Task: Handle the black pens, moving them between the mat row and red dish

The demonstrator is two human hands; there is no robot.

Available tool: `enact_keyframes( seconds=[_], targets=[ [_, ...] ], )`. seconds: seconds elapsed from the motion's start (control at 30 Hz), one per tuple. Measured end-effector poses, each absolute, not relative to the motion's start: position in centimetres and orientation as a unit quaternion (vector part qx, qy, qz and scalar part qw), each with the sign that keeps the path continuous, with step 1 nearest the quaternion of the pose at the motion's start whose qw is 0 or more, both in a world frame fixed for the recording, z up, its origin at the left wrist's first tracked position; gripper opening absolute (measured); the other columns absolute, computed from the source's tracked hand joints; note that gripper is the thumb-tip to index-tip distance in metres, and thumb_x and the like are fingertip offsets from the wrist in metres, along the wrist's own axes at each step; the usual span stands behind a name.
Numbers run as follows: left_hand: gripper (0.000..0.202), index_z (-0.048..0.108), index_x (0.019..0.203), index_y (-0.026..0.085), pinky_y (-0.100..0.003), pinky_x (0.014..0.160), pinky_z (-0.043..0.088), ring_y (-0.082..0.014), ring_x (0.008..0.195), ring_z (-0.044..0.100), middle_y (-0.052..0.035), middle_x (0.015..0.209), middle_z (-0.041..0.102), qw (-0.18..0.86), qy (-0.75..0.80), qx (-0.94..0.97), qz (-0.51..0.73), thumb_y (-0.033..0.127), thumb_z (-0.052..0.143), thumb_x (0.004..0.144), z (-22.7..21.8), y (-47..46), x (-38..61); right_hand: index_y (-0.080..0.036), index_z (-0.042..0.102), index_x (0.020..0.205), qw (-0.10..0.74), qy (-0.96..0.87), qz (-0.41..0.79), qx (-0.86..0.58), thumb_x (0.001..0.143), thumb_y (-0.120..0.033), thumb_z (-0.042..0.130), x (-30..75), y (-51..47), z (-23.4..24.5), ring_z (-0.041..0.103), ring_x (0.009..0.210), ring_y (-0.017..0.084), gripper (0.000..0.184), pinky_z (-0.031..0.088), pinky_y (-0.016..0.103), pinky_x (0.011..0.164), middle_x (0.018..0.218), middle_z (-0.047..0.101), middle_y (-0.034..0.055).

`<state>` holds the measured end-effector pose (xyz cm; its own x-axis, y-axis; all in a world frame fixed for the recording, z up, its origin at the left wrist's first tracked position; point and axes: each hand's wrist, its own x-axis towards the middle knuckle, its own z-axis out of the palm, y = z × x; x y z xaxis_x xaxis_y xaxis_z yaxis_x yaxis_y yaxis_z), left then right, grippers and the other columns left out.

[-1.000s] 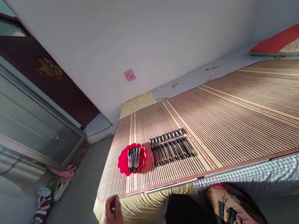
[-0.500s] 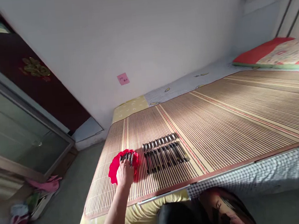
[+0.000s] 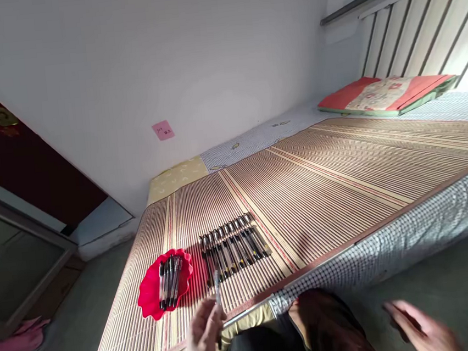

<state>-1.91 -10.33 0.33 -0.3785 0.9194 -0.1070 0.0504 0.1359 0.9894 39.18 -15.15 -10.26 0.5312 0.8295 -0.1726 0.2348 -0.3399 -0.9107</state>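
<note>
My left hand (image 3: 203, 333) is in front of the mat's near edge, fingers closed around a pen (image 3: 217, 287) with a clear barrel. The pen stands nearly upright, and a dark end shows below the fingers. Low on the right, my right hand (image 3: 425, 328) is away from the bed and blurred. Something dark shows near its fingertips, but I cannot make it out. A red scalloped plate (image 3: 148, 294) holds several black-and-clear pens (image 3: 170, 281), lying side by side. Right of it, a row of pens (image 3: 232, 247) lies neatly on the mat.
A striped bamboo mat (image 3: 322, 189) covers the bed, with a checked sheet (image 3: 429, 228) hanging along its front. A folded red floral quilt (image 3: 387, 94) lies at the far right by the headboard (image 3: 422, 25). A pink note (image 3: 163, 130) sticks to the wall.
My left hand has left the red plate and come back toward me with a pen. My right hand has come into view. The view has turned to the right.
</note>
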Motion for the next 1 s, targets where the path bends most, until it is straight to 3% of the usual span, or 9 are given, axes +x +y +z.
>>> enact_keyframes(
  seconds=[0.1, 0.17, 0.27, 0.37, 0.47, 0.6, 0.8, 1.0],
  targets=[
    [0.054, 0.069, 0.086, 0.019, -0.022, 0.052, 0.039, -0.0108, 0.052, 0.049, -0.0001, 0.06, 0.058, 0.563, 0.553, 0.322, 0.523, 0.064, 0.089, 0.062, -0.4, -12.3, 3.2, -0.027, 0.072, 0.074, 0.5, -0.407, 0.377, -0.665, 0.074, -0.068, 0.069, 37.1, -11.6, -5.6, 0.058, 0.054, 0.023, 0.042, 0.052, 0.035, 0.054, 0.06, 0.063, 0.0064],
    [0.047, 0.067, 0.083, 0.021, -0.022, 0.051, 0.037, -0.0097, 0.051, 0.046, 0.0002, 0.058, 0.058, 0.61, 0.516, 0.324, 0.507, 0.06, 0.088, 0.068, -0.2, -12.9, 5.4, -0.023, 0.074, 0.091, 0.518, -0.447, 0.438, -0.584, 0.083, -0.069, 0.066, 34.2, -10.1, -2.5, 0.059, 0.059, 0.02, 0.048, 0.052, 0.031, 0.054, 0.071, 0.067, 0.0069],
    [0.044, 0.063, 0.08, 0.022, -0.022, 0.047, 0.032, -0.0085, 0.049, 0.047, 0.0008, 0.064, 0.059, 0.622, 0.496, 0.336, 0.505, 0.057, 0.088, 0.07, 0.2, -13.1, 7.0, -0.021, 0.073, 0.101, 0.491, -0.508, 0.517, -0.484, 0.091, -0.062, 0.065, 29.3, -8.8, 0.5, 0.064, 0.069, 0.018, 0.044, 0.053, 0.028, 0.061, 0.085, 0.071, 0.0066],
    [0.047, 0.062, 0.081, 0.021, -0.021, 0.046, 0.031, -0.0073, 0.047, 0.048, 0.0018, 0.068, 0.059, 0.599, 0.506, 0.355, 0.509, 0.059, 0.088, 0.069, 0.0, -13.3, 7.5, -0.019, 0.071, 0.099, 0.467, -0.504, 0.593, -0.42, 0.088, -0.063, 0.069, 25.5, -8.0, 1.4, 0.066, 0.075, 0.018, 0.045, 0.052, 0.027, 0.06, 0.092, 0.07, 0.0062],
    [0.048, 0.062, 0.084, 0.02, -0.02, 0.047, 0.033, -0.0063, 0.047, 0.049, 0.0031, 0.069, 0.057, 0.556, 0.518, 0.385, 0.524, 0.059, 0.086, 0.072, -0.5, -13.7, 7.6, -0.017, 0.069, 0.086, 0.456, -0.489, 0.623, -0.406, 0.08, -0.064, 0.078, 23.5, -7.6, 1.4, 0.062, 0.069, 0.017, 0.049, 0.048, 0.026, 0.058, 0.079, 0.065, 0.0027],
    [0.044, 0.064, 0.089, 0.018, -0.019, 0.046, 0.033, -0.0048, 0.046, 0.046, 0.0035, 0.069, 0.058, 0.521, 0.528, 0.42, 0.522, 0.059, 0.078, 0.083, -0.8, -14.1, 7.8, -0.016, 0.067, 0.078, 0.462, -0.499, 0.621, -0.39, 0.08, -0.061, 0.079, 23.0, -8.0, 1.9, 0.055, 0.067, 0.014, 0.046, 0.045, 0.026, 0.063, 0.07, 0.058, -0.0008],
    [0.055, 0.054, 0.073, 0.016, -0.017, 0.039, 0.019, -0.0009, 0.039, 0.032, 0.0052, 0.058, 0.052, 0.547, 0.546, 0.403, 0.489, 0.067, 0.075, 0.082, 0.3, -13.5, 8.8, -0.017, 0.067, 0.078, 0.478, -0.443, 0.633, -0.419, 0.074, -0.058, 0.085, 23.1, -8.9, 2.5, 0.055, 0.074, 0.015, 0.045, 0.046, 0.027, 0.071, 0.076, 0.06, -0.0003],
    [0.064, 0.058, 0.08, 0.018, -0.019, 0.036, 0.014, -0.0019, 0.033, 0.029, 0.0034, 0.052, 0.056, 0.656, 0.521, 0.375, 0.397, 0.078, 0.077, 0.07, -0.9, -14.4, 8.4, -0.018, 0.071, 0.085, 0.558, -0.35, 0.605, -0.448, 0.077, -0.067, 0.08, 27.2, -5.1, 0.4, 0.063, 0.075, 0.017, 0.05, 0.053, 0.031, 0.074, 0.08, 0.069, 0.0035]
  ],
)
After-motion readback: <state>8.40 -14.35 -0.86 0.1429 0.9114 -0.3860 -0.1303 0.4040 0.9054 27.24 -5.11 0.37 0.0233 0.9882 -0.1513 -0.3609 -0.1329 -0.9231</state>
